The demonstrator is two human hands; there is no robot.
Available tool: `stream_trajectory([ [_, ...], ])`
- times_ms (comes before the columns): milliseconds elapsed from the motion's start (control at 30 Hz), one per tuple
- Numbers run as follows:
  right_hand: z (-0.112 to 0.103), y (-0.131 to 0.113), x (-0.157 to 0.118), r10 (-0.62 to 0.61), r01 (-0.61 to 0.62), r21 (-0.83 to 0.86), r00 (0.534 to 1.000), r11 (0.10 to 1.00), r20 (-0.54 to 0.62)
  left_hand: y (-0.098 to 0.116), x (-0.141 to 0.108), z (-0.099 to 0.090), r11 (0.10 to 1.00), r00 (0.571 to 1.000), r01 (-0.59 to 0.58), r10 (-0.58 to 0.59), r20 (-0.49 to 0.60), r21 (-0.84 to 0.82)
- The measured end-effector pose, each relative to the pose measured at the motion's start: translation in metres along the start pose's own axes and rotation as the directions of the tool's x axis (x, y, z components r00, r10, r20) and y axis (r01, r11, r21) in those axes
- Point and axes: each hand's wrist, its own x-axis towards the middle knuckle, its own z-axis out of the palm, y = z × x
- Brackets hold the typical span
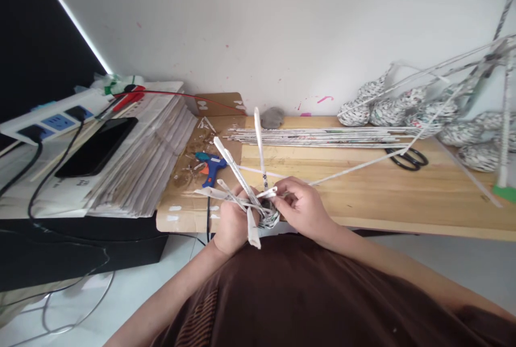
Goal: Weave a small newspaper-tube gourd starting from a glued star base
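A small woven paper piece (269, 218) is held between my two hands at the table's front edge, with several rolled paper tubes (237, 172) sticking out of it in different directions. My left hand (234, 223) is closed round its left side, its fingers partly hidden behind the tubes. On the right, my right hand (300, 204) pinches a folded paper tube (268, 192) at the rim of the woven piece. A long thin tube (358, 165) runs from near my right hand up toward the right.
Thin paper rods (322, 137) lie along the table's back. A blue glue gun (213, 168) rests on cardboard at left, beside a paper stack (141, 175) bearing a phone (99, 145) and power strip (52, 121). Black scissors (407, 159) and woven pieces (391, 105) are at right.
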Motion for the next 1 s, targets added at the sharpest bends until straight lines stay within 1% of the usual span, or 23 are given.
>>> stream_trajectory([
  [100,0.0,-0.001,-0.002,-0.046,0.046,-0.001,0.999,0.999,0.009,-0.002,-0.001,0.0,1.0,1.0,0.009,-0.009,0.025,0.028],
  [167,-0.001,-0.002,-0.005,-0.073,0.073,0.0,0.996,0.997,0.042,-0.002,-0.001,-0.001,1.0,1.0,0.009,-0.009,0.005,0.029],
  [233,-0.002,-0.003,-0.008,-0.074,0.074,-0.005,0.995,0.997,0.061,-0.002,-0.001,-0.001,1.0,0.999,-0.012,0.013,-0.033,0.018],
  [300,-0.003,-0.003,-0.01,-0.074,0.075,-0.021,0.996,0.997,0.054,-0.002,-0.001,0.0,0.999,0.998,-0.042,0.042,-0.053,-0.011],
  [367,-0.003,-0.002,-0.01,-0.075,0.077,-0.037,0.996,0.996,0.043,-0.001,-0.001,0.001,0.997,0.998,-0.045,0.042,-0.05,-0.063],
  [433,-0.002,-0.001,-0.01,-0.046,0.046,-0.025,0.998,0.999,0.034,-0.001,-0.001,0.003,0.991,0.999,-0.024,0.018,-0.046,-0.131],
  [600,0.005,0.002,-0.009,0.119,-0.119,0.087,0.993,0.989,0.004,-0.003,-0.003,0.007,0.975,0.999,-0.006,-0.006,-0.052,-0.222],
  [667,0.006,0.002,-0.01,0.122,-0.122,0.1,0.992,0.987,0.009,-0.002,-0.003,0.007,0.97,0.998,-0.015,0.0,-0.058,-0.242],
  [767,0.006,0.002,-0.012,0.062,-0.064,0.064,0.998,0.996,0.025,0.002,-0.002,0.006,0.973,0.999,-0.021,0.009,-0.054,-0.228],
  [867,0.004,0.0,-0.014,-0.036,0.035,0.016,0.999,0.999,0.019,0.006,0.001,0.004,0.987,0.999,0.029,-0.035,-0.035,-0.16],
  [933,0.001,-0.002,-0.016,-0.106,0.106,-0.012,0.993,0.994,0.057,0.008,0.004,0.004,0.992,0.996,0.079,-0.083,-0.033,-0.097],
  [1000,-0.001,-0.004,-0.017,-0.145,0.152,-0.053,0.983,0.987,0.114,0.009,0.006,0.003,0.992,0.992,0.12,-0.12,-0.026,-0.026],
])
